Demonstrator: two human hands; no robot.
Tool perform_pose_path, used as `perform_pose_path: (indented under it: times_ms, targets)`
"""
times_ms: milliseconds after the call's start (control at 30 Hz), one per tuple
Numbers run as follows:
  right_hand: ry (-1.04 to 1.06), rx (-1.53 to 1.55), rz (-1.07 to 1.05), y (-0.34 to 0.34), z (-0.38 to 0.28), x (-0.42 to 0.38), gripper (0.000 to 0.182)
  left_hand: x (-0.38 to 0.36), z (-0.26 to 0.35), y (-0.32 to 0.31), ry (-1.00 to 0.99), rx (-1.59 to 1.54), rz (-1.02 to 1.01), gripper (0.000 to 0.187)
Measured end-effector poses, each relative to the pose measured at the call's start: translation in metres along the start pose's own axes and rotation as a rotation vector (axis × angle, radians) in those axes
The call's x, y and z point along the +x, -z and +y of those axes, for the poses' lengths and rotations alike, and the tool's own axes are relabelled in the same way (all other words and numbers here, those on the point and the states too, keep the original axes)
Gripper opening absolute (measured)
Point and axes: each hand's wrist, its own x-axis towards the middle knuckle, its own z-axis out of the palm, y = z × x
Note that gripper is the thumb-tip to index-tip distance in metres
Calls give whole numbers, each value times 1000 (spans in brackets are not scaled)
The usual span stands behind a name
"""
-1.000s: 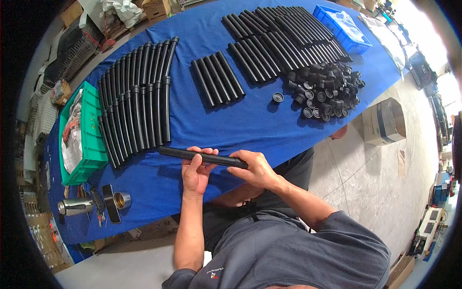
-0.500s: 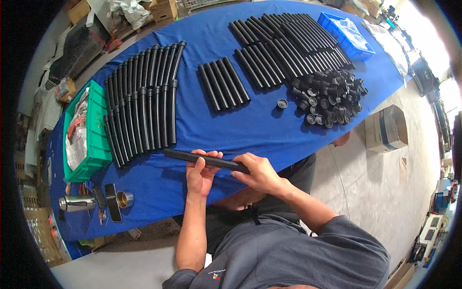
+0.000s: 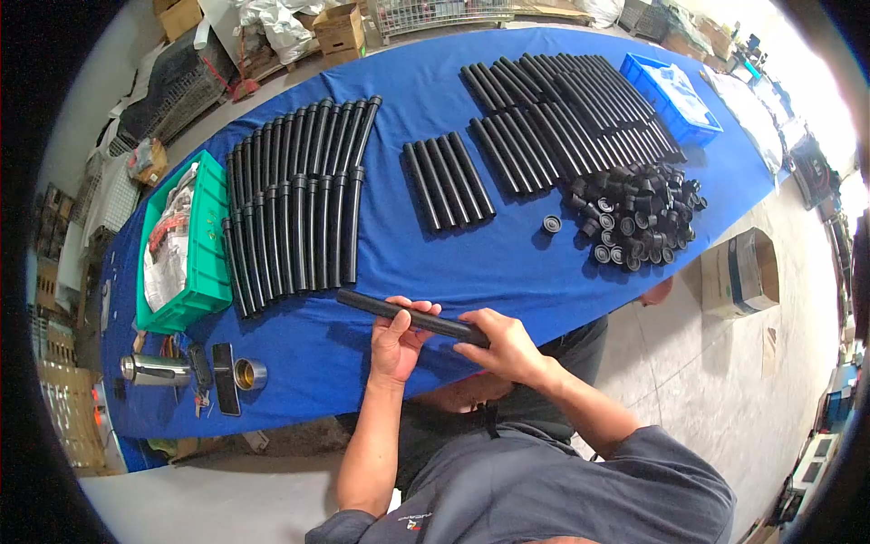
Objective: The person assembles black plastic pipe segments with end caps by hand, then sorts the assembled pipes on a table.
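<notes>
A black plastic tube (image 3: pixel 362 304) slants across in front of my body, over the table's near edge. Around its middle, my left hand (image 3: pixel 396 352) grips it between thumb and fingers. My right hand (image 3: pixel 509 346) is wrapped over the tube's right end and hides that end. Beyond my hands, several loose tubes (image 3: pixel 449 181) lie side by side on the blue cloth. One round black cap (image 3: pixel 552 224) sits apart from a heap of black caps (image 3: pixel 634 218) to the right. On the left are two rows of tubes with caps on their far ends (image 3: pixel 294 204).
More bare tubes (image 3: pixel 562 118) lie stacked toward the back right, beside a blue bin (image 3: pixel 675 100). A green crate (image 3: pixel 204 295) stands at left. Near it are a steel flask (image 3: pixel 156 370), a phone (image 3: pixel 227 379) and a metal cup (image 3: pixel 250 374). A cardboard box (image 3: pixel 741 272) is on the floor.
The camera view has shifted, so the table and hands appear a little farther right and mostly lower. Both hands keep nearly the same hold on the tube.
</notes>
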Motion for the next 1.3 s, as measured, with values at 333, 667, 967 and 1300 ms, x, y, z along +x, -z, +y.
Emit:
perform_pose_path:
  times_ms: [333, 667, 967, 1300]
  targets:
    - [-14, -113, -48, -1, -1, -4, 36, 0, 0, -1, 16, -45, 14, 20]
    - [0, -5, 11, 0, -1, -1, 36, -1, 1, -3, 11, 2, 28, 22]
    - [-30, -34, -50, -1, 4, -1, 37, 1, -3, 3, 2, -9, 25, 24]
    - [-36, 302, -51, 2, 39, 27, 35, 1, -1, -12, -79, 43, 90, 40]
